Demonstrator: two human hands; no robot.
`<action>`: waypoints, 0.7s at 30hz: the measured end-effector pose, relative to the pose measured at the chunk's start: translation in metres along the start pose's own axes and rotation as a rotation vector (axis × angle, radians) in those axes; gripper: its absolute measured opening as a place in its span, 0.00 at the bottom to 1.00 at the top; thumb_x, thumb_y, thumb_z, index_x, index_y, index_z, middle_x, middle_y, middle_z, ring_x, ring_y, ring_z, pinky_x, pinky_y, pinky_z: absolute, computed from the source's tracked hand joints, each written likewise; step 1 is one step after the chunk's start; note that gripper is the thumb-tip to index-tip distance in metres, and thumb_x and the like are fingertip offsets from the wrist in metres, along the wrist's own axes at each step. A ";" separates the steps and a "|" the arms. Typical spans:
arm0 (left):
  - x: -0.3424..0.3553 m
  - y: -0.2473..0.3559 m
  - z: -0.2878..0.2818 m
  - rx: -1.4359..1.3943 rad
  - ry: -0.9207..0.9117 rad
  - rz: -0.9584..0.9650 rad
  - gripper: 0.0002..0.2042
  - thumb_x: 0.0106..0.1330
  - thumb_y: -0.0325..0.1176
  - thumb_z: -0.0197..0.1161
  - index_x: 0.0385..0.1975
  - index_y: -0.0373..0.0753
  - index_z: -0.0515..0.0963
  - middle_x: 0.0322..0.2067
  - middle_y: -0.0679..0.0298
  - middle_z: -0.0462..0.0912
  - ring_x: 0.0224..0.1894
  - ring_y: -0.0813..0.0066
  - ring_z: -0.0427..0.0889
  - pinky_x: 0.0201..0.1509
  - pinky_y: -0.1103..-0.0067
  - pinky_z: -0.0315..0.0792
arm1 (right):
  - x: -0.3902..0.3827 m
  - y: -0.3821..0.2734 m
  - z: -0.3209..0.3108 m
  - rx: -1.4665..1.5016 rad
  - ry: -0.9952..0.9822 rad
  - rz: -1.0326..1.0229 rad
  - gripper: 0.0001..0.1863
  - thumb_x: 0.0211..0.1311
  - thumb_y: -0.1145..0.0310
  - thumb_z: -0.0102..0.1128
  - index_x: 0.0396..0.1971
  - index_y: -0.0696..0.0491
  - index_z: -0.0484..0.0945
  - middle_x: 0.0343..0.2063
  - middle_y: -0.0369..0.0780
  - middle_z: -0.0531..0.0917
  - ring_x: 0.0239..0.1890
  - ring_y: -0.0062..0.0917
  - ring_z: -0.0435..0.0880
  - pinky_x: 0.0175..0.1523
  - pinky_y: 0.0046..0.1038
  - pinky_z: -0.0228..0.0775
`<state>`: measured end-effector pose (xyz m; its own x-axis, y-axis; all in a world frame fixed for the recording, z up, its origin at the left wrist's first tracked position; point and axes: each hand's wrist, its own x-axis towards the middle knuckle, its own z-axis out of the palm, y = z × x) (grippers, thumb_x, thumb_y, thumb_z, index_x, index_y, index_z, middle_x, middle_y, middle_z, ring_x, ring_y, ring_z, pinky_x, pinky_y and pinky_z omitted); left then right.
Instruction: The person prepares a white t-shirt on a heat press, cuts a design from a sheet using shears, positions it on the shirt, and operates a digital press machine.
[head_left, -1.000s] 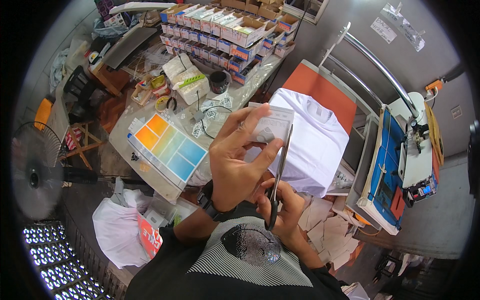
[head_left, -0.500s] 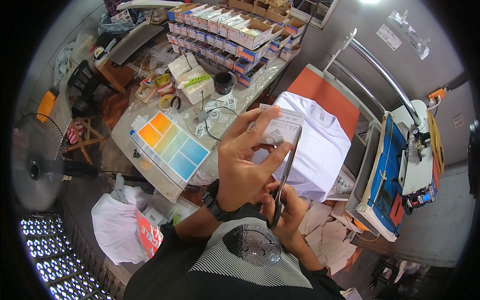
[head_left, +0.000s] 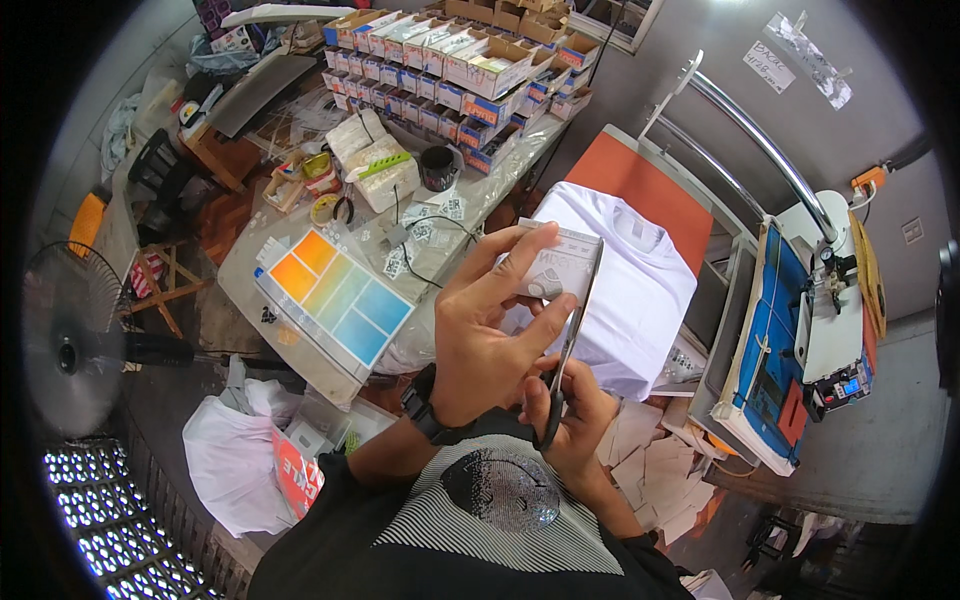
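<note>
A small pale printed card [head_left: 551, 260] is pinched in my left hand [head_left: 490, 340], which wears a black watch. Long steel scissors [head_left: 570, 345] are in my right hand [head_left: 580, 420], their black handles low and their blades upright along the card's right edge. Behind my hands a white T-shirt [head_left: 620, 300] lies on the orange pad [head_left: 650, 175] of a press. To the left, a sheet with orange-to-blue colour blocks [head_left: 370, 305] lies on a plastic-covered table [head_left: 250, 310].
Small cardboard boxes [head_left: 455, 75] are stacked at the table's back, near a black mug [head_left: 437, 168], tools and cables. A machine [head_left: 835, 330] with a blue panel stands right. A fan [head_left: 70, 355] and white bags [head_left: 230, 450] are at left, scrap card [head_left: 650, 470] lower right.
My hands, card and scissors sit slightly further right than a second ago. Since half a second ago the card has dropped slightly. The grips look the same.
</note>
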<state>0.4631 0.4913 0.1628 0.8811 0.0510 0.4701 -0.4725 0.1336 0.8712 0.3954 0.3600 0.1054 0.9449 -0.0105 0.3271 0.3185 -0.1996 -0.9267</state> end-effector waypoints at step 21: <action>-0.055 -0.090 -0.135 0.003 0.315 -0.530 0.27 0.60 0.16 0.62 0.60 0.32 0.65 0.44 0.59 0.79 0.40 0.77 0.82 0.43 0.83 0.77 | 0.067 0.095 0.065 -0.075 -0.360 0.616 0.25 0.57 0.66 0.72 0.54 0.53 0.76 0.18 0.33 0.79 0.21 0.12 0.71 0.26 0.21 0.64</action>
<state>0.4597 0.6100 0.0400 0.9590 0.2682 -0.0913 0.0317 0.2184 0.9753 0.4937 0.4040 0.0268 0.9215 0.1789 -0.3447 -0.2744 -0.3282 -0.9039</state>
